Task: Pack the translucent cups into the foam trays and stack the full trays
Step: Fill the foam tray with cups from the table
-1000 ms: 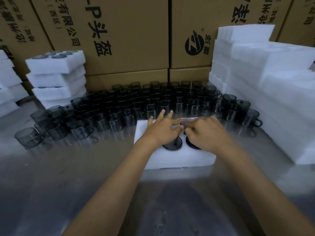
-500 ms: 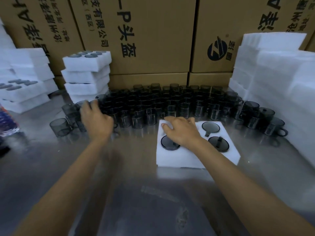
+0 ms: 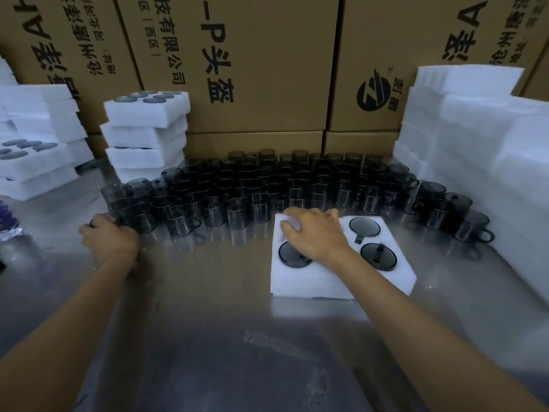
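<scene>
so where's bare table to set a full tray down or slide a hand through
Bare table lies near the person, between the left hand and the foam tray. Behind it the cups stand packed wall to wall, hemmed by tray stacks left and foam right.

Hands [image 3: 315, 233]: two. Cups seated in foam tray [image 3: 312, 281]: three (loose cups [image 3: 267, 185] uncountable).

- Large brown cardboard boxes [image 3: 261, 69] printed with black characters and a round logo are standing stacked along the bench's far edge.
- The shiny metal bench [image 3: 208, 337] is reflecting the light.
- Something purplish [image 3: 7, 221] is lying at the bench's left edge, too blurred to identify.
</scene>
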Demonstrator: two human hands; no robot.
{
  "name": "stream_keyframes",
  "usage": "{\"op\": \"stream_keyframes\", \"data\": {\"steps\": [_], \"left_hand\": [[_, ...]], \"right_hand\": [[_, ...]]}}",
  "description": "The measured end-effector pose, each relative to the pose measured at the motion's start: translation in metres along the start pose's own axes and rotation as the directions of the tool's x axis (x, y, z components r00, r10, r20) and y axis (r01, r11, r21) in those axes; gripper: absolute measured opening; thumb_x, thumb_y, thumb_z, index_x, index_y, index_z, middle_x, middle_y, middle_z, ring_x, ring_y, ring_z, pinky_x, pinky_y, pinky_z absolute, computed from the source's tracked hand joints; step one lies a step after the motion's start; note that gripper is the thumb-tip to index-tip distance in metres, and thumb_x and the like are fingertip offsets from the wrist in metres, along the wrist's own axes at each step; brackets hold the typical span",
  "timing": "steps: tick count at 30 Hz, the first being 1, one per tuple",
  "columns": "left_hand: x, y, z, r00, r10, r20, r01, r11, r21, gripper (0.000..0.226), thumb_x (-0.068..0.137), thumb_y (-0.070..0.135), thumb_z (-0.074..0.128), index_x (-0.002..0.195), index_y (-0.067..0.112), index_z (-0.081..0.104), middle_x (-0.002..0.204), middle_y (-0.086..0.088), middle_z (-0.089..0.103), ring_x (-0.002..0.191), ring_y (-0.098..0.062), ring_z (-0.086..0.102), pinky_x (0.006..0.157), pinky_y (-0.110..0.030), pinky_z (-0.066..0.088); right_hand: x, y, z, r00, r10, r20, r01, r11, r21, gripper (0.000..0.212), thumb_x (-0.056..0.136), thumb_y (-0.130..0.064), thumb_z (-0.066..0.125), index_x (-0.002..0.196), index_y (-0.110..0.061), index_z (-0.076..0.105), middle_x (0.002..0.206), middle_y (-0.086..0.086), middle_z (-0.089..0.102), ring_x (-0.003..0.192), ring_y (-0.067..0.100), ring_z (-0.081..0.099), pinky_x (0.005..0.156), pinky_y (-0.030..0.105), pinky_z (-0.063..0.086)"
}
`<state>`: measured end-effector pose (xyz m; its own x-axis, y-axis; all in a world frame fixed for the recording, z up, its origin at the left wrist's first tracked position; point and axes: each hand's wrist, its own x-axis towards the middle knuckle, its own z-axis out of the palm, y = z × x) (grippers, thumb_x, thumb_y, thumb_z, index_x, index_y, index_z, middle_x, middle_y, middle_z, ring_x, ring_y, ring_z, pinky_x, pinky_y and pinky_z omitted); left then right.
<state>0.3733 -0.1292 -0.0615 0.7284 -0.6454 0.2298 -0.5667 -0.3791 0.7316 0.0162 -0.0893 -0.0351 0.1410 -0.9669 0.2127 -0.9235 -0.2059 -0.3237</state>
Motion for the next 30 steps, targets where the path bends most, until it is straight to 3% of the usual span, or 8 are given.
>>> {"op": "stream_keyframes", "data": {"steps": [8, 12, 14, 15, 18, 23, 27, 30], "left_hand": [[-0.055, 0.027, 0.007, 0.913, 0.265, -0.31, -0.347, 0.904, -0.251, 0.018, 0.09, 0.001, 0.055, 0.107, 0.005, 0.05, 0.134, -0.029, 0.035, 0.123, -0.043, 0.038, 0.104, -0.039, 0.032], [-0.092, 0.062, 0.001, 0.884, 0.396, -0.249, -0.466, 0.8, -0.379, 0.015, 0.093, 0.009, 0.061, 0.106, 0.008, 0.053, 0.132, -0.022, 0.038, 0.123, -0.035, 0.043, 0.105, -0.028, 0.036], [-0.115, 0.084, -0.001, 0.864, 0.487, -0.132, -0.486, 0.733, -0.476, 0.014, 0.092, 0.01, 0.065, 0.104, 0.011, 0.056, 0.127, -0.015, 0.042, 0.118, -0.029, 0.049, 0.102, -0.016, 0.036], [-0.126, 0.096, -0.002, 0.84, 0.54, -0.057, -0.486, 0.7, -0.523, 0.014, 0.091, 0.01, 0.067, 0.101, 0.012, 0.058, 0.124, -0.01, 0.046, 0.115, -0.026, 0.052, 0.102, -0.02, 0.04], [-0.156, 0.126, -0.005, 0.705, 0.678, 0.209, -0.413, 0.632, -0.656, 0.014, 0.087, 0.014, 0.074, 0.091, 0.022, 0.063, 0.123, 0.004, 0.059, 0.11, -0.017, 0.06, 0.1, -0.036, 0.049], [-0.184, 0.16, -0.002, 0.343, 0.801, 0.491, -0.329, 0.592, -0.736, 0.02, 0.083, 0.009, 0.077, 0.084, 0.024, 0.064, 0.114, 0.0, 0.069, 0.103, -0.019, 0.068, 0.097, -0.047, 0.053], [-0.19, 0.17, 0.011, 0.178, 0.787, 0.591, -0.427, 0.603, -0.674, 0.019, 0.086, 0.003, 0.073, 0.09, 0.019, 0.062, 0.12, 0.005, 0.065, 0.107, -0.014, 0.066, 0.099, -0.04, 0.052], [-0.189, 0.169, 0.018, 0.127, 0.773, 0.622, -0.403, 0.613, -0.68, 0.017, 0.087, -0.001, 0.071, 0.095, 0.011, 0.063, 0.122, 0.003, 0.065, 0.111, -0.006, 0.064, 0.101, -0.031, 0.051]], "right_hand": [[0.002, 0.005, -0.009, 0.99, 0.042, 0.133, -0.057, 0.992, 0.114, 0.046, 0.103, -0.037, 0.036, 0.148, -0.029, 0.045, 0.149, 0.001, 0.05, 0.14, 0.023, 0.036, 0.108, 0.038, 0.012], [-0.001, 0.02, -0.024, 0.98, 0.059, 0.19, -0.069, 0.997, 0.045, 0.049, 0.104, -0.036, 0.037, 0.152, -0.025, 0.038, 0.154, 0.003, 0.043, 0.142, 0.026, 0.034, 0.113, 0.039, 0.015], [-0.008, 0.024, -0.027, 0.979, 0.069, 0.192, -0.076, 0.997, 0.026, 0.046, 0.104, -0.038, 0.037, 0.15, -0.029, 0.04, 0.153, 0.0, 0.043, 0.141, 0.025, 0.035, 0.114, 0.041, 0.015], [-0.01, 0.025, -0.029, 0.975, 0.062, 0.214, -0.08, 0.994, 0.08, 0.044, 0.104, -0.039, 0.039, 0.147, -0.031, 0.044, 0.152, -0.002, 0.045, 0.139, 0.025, 0.038, 0.115, 0.042, 0.015], [-0.014, 0.025, -0.04, 0.953, 0.036, 0.302, -0.175, 0.877, 0.448, 0.036, 0.105, -0.031, 0.044, 0.138, -0.027, 0.057, 0.143, -0.004, 0.055, 0.125, 0.019, 0.055, 0.11, 0.037, 0.031], [-0.019, 0.037, -0.079, 0.972, 0.181, 0.147, -0.221, 0.514, 0.829, 0.024, 0.102, -0.03, 0.051, 0.12, -0.027, 0.067, 0.117, -0.002, 0.069, 0.113, 0.017, 0.066, 0.096, 0.031, 0.052], [-0.041, 0.053, -0.087, 0.987, 0.066, 0.147, -0.153, 0.667, 0.729, 0.033, 0.096, -0.03, 0.065, 0.129, -0.028, 0.065, 0.117, -0.012, 0.068, 0.102, -0.005, 0.062, 0.075, 0.006, 0.047], [-0.048, 0.058, -0.077, 0.995, 0.045, 0.094, -0.097, 0.715, 0.692, 0.044, 0.092, -0.019, 0.071, 0.134, -0.017, 0.06, 0.124, -0.004, 0.066, 0.11, 0.003, 0.061, 0.086, 0.007, 0.046]]}}
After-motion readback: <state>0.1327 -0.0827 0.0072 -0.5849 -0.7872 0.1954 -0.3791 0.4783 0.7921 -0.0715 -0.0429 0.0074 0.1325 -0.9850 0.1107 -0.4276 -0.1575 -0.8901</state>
